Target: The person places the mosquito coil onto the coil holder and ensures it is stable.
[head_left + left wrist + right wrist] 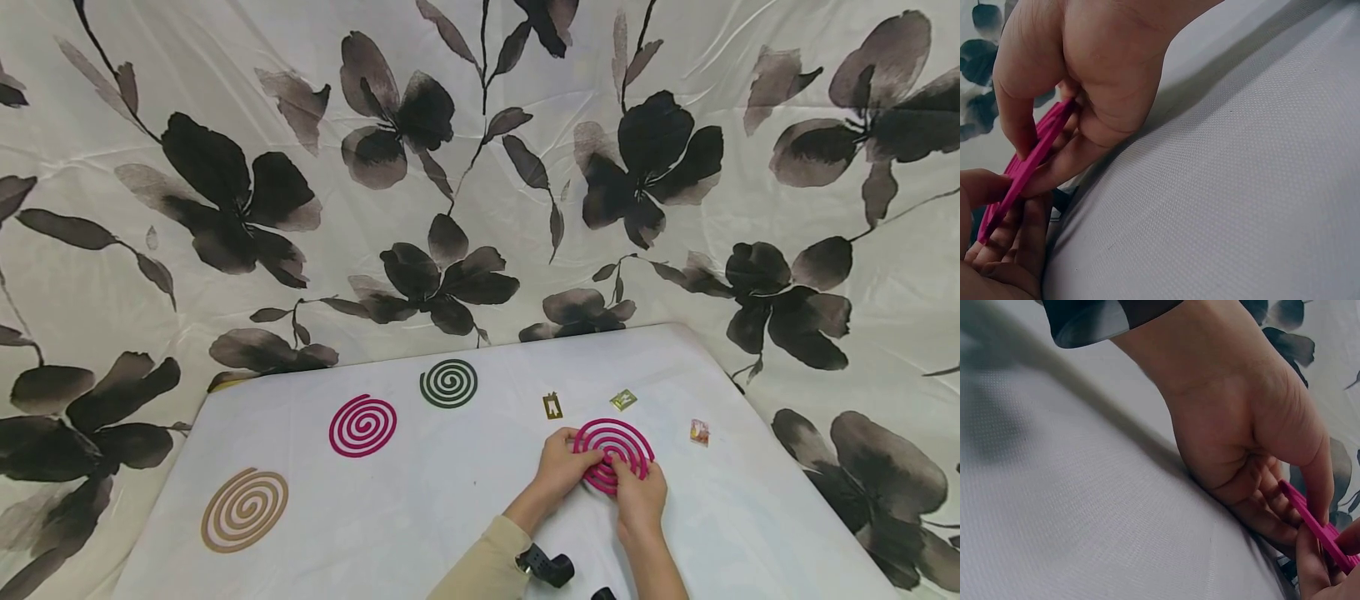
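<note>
From the head view, my left hand point(558, 467) and right hand point(637, 496) both grip a bright pink spiral coil point(615, 446), lifted at the near right of the white cloth-covered surface point(420, 500). A second pink spiral point(363, 426), a dark green spiral point(448, 383) and a tan spiral point(244, 509) lie flat, well apart.

From the left wrist, my thumb and fingers point(1054, 165) pinch the coil's edge.

From the right wrist, my fingers point(1272, 506) clasp the coil's rim from beneath, thumb on top.
</note>
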Motion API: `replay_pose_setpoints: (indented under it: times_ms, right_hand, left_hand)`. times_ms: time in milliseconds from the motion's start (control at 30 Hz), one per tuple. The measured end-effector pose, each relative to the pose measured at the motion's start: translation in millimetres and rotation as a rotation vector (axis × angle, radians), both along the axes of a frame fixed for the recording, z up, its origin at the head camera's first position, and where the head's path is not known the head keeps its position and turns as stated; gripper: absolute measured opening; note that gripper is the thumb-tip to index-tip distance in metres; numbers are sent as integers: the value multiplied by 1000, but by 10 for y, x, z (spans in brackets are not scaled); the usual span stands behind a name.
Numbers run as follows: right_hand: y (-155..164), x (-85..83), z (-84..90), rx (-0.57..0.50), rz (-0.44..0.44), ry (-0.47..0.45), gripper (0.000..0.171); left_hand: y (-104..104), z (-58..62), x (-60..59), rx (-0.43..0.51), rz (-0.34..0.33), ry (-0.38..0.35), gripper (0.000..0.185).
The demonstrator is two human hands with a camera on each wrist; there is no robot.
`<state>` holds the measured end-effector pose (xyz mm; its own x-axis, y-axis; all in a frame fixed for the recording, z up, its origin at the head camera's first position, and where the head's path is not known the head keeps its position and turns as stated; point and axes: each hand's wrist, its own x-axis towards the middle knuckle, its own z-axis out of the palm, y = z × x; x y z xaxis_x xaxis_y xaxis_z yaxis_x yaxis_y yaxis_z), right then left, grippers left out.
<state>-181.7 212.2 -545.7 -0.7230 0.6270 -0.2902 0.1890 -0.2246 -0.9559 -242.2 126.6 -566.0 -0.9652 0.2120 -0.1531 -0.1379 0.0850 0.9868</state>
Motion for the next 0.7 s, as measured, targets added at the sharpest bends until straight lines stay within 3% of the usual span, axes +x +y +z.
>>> replay_pose_setpoints:
  times_ms: [700]
  right_hand:
    - [27,-5,7,-37,43,7,65]
  left_hand:
    - [-26,21,0,-25,-13,-15,28]
